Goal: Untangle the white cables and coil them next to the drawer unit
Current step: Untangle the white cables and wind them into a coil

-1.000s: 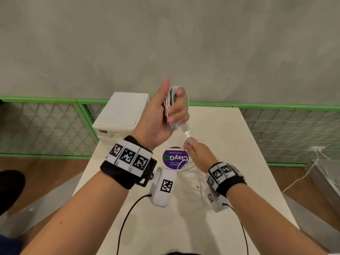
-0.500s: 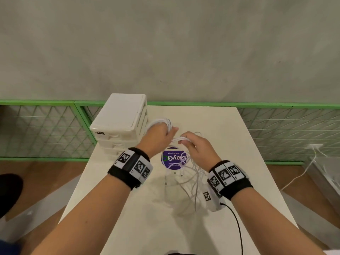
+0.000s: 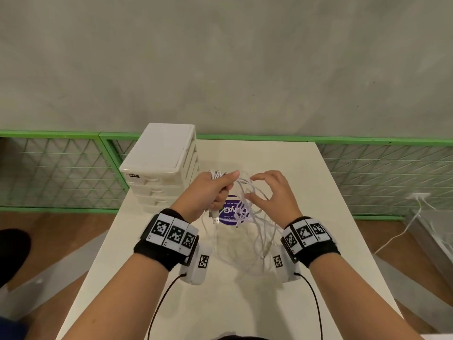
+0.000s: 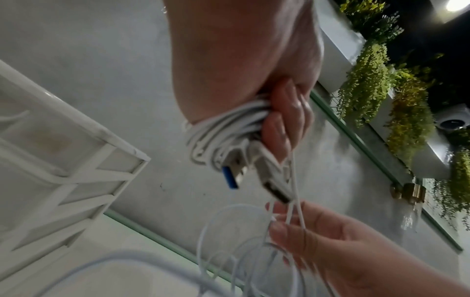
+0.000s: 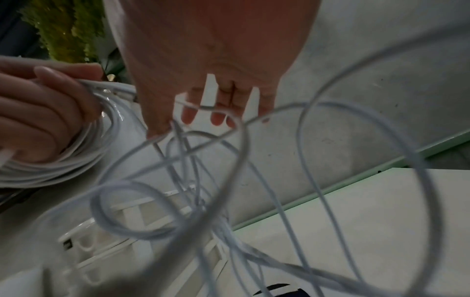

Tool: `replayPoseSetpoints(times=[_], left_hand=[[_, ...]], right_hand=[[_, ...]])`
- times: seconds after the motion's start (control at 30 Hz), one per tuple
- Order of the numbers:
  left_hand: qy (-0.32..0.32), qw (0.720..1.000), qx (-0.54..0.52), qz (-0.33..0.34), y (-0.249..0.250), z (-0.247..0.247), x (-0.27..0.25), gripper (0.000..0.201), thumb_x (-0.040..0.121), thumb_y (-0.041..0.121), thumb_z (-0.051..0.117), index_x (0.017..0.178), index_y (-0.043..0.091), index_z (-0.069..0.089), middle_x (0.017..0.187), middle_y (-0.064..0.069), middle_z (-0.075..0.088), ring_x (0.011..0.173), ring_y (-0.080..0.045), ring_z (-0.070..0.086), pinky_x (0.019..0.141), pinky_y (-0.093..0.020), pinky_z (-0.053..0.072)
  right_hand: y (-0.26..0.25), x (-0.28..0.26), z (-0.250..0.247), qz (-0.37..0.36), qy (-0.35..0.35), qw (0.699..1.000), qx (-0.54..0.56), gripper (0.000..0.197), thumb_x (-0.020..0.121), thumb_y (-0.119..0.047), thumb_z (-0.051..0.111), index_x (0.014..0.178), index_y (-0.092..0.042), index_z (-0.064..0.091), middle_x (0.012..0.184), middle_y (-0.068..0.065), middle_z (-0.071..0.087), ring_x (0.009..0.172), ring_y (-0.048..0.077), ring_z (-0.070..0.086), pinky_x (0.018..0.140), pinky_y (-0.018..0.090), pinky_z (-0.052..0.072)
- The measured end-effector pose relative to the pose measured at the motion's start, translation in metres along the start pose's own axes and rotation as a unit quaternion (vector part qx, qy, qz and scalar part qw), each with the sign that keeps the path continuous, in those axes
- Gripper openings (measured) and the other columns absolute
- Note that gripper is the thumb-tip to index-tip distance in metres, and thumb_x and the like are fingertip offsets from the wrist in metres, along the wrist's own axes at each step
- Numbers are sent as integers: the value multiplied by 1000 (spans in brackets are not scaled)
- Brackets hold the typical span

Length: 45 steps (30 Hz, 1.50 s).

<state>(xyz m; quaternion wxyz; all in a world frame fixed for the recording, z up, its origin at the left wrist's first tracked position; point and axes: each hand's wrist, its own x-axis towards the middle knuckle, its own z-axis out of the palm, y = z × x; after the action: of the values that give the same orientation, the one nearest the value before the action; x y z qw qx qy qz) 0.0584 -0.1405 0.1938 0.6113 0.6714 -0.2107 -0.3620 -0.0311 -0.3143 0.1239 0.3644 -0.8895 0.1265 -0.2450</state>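
Trailing cables (image 5: 229,231) blurred nr rt wrist cam

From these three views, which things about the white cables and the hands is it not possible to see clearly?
- Number of white cables: the loose loops overlap, and the right wrist view is blurred.
- Purple sticker text: the left hand and cables cover part of it in the head view.
- Coiled bundle: its upper part is hidden in the fist, left wrist view.
- Right hand: the grip on strands is unclear, fingers blurred.

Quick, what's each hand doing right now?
Left hand: grips the coiled white cable bundle.
Right hand: open, fingers spread among loose cable loops.
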Motion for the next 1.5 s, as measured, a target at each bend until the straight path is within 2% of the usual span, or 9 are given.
replayPoseSetpoints(times=[0.2,0.33,0.53,0.73,0.93,1.1,1.23,1.4,1.5], left_hand=[[73,986,-145,26,1,-16,0,37,94,33,55,65,15,43,41,7,25,30,-9,18,34,-20,17],[130,970,-198,44,-3,-30,-7,37,95,31,54,64,15,42,40,7,25,29,-8,18,35,-20,16],[173,958,-222,57,-5,-49,-13,39,97,32,50,64,15,40,37,7,25,28,-8,20,35,-22,18],[134,975,-175,42,1,-28,-16,38,97,32,51,64,15,41,39,6,25,30,-10,19,40,-22,16],[44,991,-121,46,10,-8,-21,39,97,35,49,65,15,39,41,5,23,32,-10,18,37,-21,22],[38,995,-75,51,12,-3,-22,40,96,35,52,64,14,42,44,2,23,34,-13,18,39,-22,18],[120,991,-42,50,2,-7,-20,45,86,35,67,53,18,41,43,2,27,36,-13,20,40,-21,19],[257,965,0,43,-21,-29,-13,49,85,40,68,57,16,36,41,1,34,33,-13,26,36,-17,25],[315,948,6,34,-31,-47,-12,44,85,37,68,60,14,41,46,-2,37,38,-16,28,40,-20,28]], right_hand=[[26,-20,3,147,-45,985,73,16,90,-20,61,101,-18,71,95,-2,71,82,7,62,63,5,43],[52,-33,-6,195,-35,980,-6,14,93,-22,55,89,-16,68,85,4,69,80,23,61,71,29,43],[75,-49,-15,309,-30,951,6,15,94,-20,51,87,-10,61,76,6,68,74,26,66,77,34,51],[50,-36,-10,258,-70,961,75,61,82,-26,71,136,-17,44,120,0,53,113,15,50,99,31,38],[12,-12,12,18,-106,994,15,52,84,-8,64,131,-25,51,138,-1,48,131,13,39,111,29,27],[-19,-12,29,110,-206,954,189,27,84,-13,68,111,-13,66,81,-12,68,69,-6,60,67,13,44],[-28,-9,28,111,-118,966,202,16,93,-17,56,97,-9,69,51,-20,58,50,-6,51,56,11,36],[-17,1,5,118,47,975,185,16,90,-18,59,83,-30,66,90,-5,63,85,9,59,78,33,49],[-3,1,-14,164,129,960,188,19,92,-16,55,81,-27,66,81,-3,65,75,11,59,73,34,48]])
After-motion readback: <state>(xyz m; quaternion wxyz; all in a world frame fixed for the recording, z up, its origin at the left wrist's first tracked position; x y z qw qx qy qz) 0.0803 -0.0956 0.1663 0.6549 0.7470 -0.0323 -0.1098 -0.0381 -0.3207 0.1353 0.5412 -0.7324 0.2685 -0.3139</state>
